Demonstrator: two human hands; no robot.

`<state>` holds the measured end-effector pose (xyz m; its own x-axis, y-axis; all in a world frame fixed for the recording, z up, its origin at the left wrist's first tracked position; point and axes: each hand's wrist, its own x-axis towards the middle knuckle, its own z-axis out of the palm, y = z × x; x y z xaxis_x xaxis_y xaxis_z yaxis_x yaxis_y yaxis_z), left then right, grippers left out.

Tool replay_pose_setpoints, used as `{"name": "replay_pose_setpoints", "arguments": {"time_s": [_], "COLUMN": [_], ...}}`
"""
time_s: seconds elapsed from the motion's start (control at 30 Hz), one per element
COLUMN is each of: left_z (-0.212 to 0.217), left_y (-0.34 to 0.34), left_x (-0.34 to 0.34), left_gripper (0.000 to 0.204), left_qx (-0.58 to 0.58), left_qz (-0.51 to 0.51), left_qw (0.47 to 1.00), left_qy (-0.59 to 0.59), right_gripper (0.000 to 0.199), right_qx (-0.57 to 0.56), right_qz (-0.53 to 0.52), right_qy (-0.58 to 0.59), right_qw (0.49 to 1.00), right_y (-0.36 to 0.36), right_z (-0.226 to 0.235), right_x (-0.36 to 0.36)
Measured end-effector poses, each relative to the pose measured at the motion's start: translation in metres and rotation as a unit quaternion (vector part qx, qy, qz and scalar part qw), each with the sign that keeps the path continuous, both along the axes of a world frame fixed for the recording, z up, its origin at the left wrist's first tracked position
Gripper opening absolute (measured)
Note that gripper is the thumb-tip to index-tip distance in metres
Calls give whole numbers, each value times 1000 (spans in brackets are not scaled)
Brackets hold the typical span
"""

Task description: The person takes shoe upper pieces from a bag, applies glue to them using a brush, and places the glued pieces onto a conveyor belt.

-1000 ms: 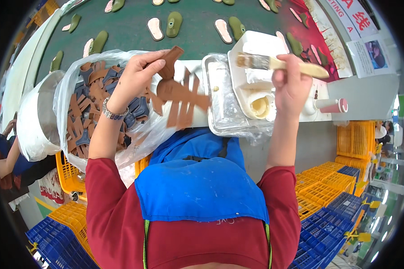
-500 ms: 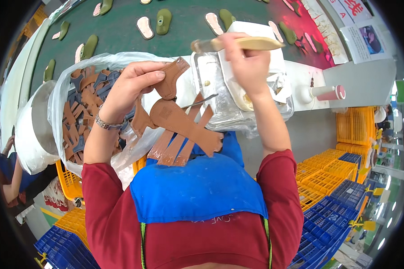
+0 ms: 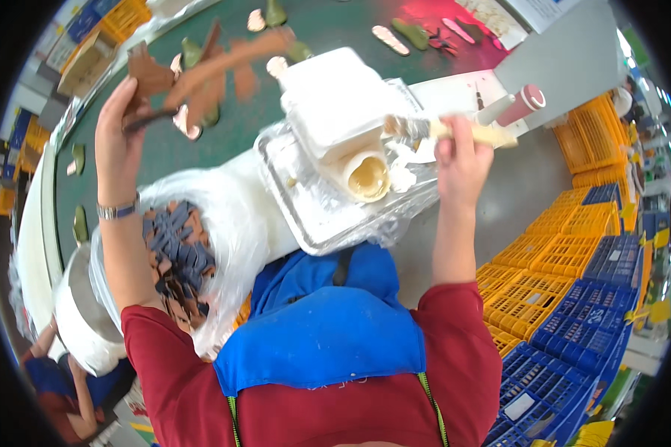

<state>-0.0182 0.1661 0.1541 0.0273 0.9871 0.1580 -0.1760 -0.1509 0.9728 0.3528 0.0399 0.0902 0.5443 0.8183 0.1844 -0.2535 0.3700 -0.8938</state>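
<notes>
Left hand (image 3: 119,138): thumb and fingers closed on one end of brown straps (image 3: 215,71), above green belt (image 3: 231,138); strips splay free. Right hand (image 3: 461,153): wrapped round brush (image 3: 436,129) handle, presumably keeping fingers off bristles, beside white tub (image 3: 335,89).

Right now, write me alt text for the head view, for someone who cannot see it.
A person's left hand holds blurred brown strappy pieces over a green flat surface, while the right hand grips a pale-handled bristle brush beside a boxy white plastic container. At left, a clear plastic bag holds brown and dark blue pieces.
</notes>
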Motion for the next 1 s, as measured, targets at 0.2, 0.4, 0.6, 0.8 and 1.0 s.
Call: {"name": "replay_pose_setpoints", "arguments": {"time_s": [0.2,0.4,0.6,0.8,1.0], "left_z": [-10,-92,-111,-124,-182], "left_y": [144,207,143,-78,-207], "left_x": [121,200,105,-41,-88], "left_gripper": [29,48,51,34,50], "left_qx": [132,124,120,106,0], "left_qz": [32,-29,-78,137,182], "left_qw": [979,903,879,802,617], "left_qy": [155,409,454,572,766], "right_gripper": [15,16,15,15,13], "right_qx": [-109,-158,-138,-96,-79], "right_qz": [-127,-183,-137,-56,43], "right_qy": [16,17,7,18,30], "right_qw": [986,970,981,994,996], "right_y": [-67,-90,-83,-68,-52], "right_z": [-53,-59,-59,-62,-64], "right_x": [71,88,85,48,-7]}}
